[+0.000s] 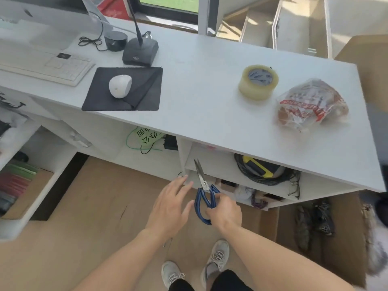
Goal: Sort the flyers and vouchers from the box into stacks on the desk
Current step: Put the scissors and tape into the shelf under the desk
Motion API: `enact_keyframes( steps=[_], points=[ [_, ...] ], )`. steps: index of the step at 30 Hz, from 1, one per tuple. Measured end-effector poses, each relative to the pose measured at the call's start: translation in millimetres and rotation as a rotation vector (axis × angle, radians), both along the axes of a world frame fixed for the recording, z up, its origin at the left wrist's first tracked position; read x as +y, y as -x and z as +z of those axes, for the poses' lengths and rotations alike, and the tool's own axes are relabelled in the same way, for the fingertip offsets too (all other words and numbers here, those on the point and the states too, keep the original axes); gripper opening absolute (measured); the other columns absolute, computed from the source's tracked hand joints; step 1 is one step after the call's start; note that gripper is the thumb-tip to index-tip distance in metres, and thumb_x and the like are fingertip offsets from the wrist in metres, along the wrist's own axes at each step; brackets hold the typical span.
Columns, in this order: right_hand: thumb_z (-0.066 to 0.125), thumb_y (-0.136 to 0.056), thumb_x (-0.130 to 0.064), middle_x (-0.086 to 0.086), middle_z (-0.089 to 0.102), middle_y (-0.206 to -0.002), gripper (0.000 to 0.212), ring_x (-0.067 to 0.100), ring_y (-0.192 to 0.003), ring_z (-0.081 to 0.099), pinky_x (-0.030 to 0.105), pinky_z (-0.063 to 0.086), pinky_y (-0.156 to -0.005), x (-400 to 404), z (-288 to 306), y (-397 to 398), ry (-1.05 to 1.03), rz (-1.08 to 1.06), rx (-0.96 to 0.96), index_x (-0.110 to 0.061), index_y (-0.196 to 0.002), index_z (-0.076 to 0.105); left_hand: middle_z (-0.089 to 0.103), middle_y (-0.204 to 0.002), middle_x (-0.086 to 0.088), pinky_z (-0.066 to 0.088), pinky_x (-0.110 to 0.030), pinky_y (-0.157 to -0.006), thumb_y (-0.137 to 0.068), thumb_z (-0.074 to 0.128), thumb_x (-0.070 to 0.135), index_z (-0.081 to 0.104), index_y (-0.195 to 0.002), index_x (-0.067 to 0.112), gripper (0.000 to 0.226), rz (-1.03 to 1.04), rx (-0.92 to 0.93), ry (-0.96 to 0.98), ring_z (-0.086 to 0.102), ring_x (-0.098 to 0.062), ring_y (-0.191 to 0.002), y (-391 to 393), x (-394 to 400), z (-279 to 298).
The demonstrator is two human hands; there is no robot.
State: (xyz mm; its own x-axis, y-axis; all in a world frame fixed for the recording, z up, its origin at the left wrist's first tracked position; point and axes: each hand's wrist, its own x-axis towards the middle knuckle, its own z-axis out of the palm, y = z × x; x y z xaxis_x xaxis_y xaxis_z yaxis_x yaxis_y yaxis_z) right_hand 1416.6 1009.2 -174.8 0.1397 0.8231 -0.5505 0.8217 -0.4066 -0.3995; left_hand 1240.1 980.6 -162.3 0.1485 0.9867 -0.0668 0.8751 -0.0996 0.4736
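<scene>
My right hand (225,211) grips a pair of blue-handled scissors (204,193) in front of the desk's lower shelves, blades closed and pointing up and away from me. My left hand (171,203) hovers just left of the scissors with its fingers straight and spread, holding nothing. The white desk (199,80) stretches across the view above both hands. A cardboard box (366,53) shows at the far right beyond the desk end; its contents are hidden. No flyers or vouchers can be made out.
On the desk stand a roll of clear tape (258,81), a bagged loaf of bread (310,105), a white mouse (120,86) on a black pad, a keyboard (48,67) and a microphone base (140,51). Coiled cable (266,171) fills a shelf. Cardboard covers the floor.
</scene>
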Motion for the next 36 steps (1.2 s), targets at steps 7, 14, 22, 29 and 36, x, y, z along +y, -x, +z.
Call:
enact_keyframes(
  steps=[7,14,22,29,36],
  points=[
    [0.073,-0.079,-0.029,-0.005,0.067,-0.089,0.033,0.023,-0.09,0.067,0.027,0.046,-0.071,55.7,-101.8,-15.9,-0.079,-0.156,0.015,-0.028,-0.11,0.064,0.032,-0.162,-0.005,0.031,-0.047,-0.12,-0.099,0.056,0.033,0.034,-0.153,0.02,0.06,-0.22,0.027,0.003,0.028,-0.024,-0.15,-10.0,68.5,-94.0],
    [0.075,-0.079,-0.026,0.0,0.065,-0.09,0.034,0.025,-0.089,0.063,0.029,0.046,-0.073,127.9,-171.0,-35.9,-0.233,-0.254,-0.047,-0.026,-0.111,0.064,0.0,-0.169,0.001,0.004,-0.031,-0.126,-0.105,0.044,0.04,0.005,-0.161,0.019,0.072,-0.194,0.077,0.103,-0.001,-0.018,-0.156,-29.8,133.1,-174.8],
    [0.079,-0.074,-0.033,0.006,0.07,-0.102,0.038,0.028,-0.095,0.067,0.029,0.045,-0.066,233.6,-196.4,-35.9,-0.325,-0.228,-0.085,-0.018,-0.108,0.069,0.004,-0.169,-0.005,0.007,-0.034,-0.124,-0.103,0.052,0.034,0.007,-0.161,0.016,0.075,-0.133,0.098,0.025,0.003,-0.023,-0.156,-49.9,201.7,-196.5],
    [0.078,-0.079,-0.018,0.006,0.063,-0.112,0.053,0.028,-0.1,0.063,0.035,0.05,-0.078,290.6,-197.8,-24.7,-0.455,-0.193,-0.111,-0.015,-0.125,0.051,-0.011,-0.168,-0.006,0.007,-0.043,-0.127,-0.102,0.049,0.041,-0.009,-0.16,0.025,0.083,-0.096,0.281,0.154,-0.009,-0.026,-0.155,-54.6,209.6,-225.9],
    [0.073,-0.087,-0.029,0.008,0.052,-0.13,0.047,0.028,-0.12,0.051,0.037,0.047,-0.093,282.1,-205.9,-28.9,-0.57,-0.088,-0.039,-0.011,-0.128,0.058,-0.011,-0.169,-0.005,0.002,-0.04,-0.126,-0.103,0.047,0.041,-0.009,-0.16,0.026,0.081,-0.168,0.27,0.146,-0.011,-0.025,-0.155,-57.1,198.9,-229.4]
  ],
)
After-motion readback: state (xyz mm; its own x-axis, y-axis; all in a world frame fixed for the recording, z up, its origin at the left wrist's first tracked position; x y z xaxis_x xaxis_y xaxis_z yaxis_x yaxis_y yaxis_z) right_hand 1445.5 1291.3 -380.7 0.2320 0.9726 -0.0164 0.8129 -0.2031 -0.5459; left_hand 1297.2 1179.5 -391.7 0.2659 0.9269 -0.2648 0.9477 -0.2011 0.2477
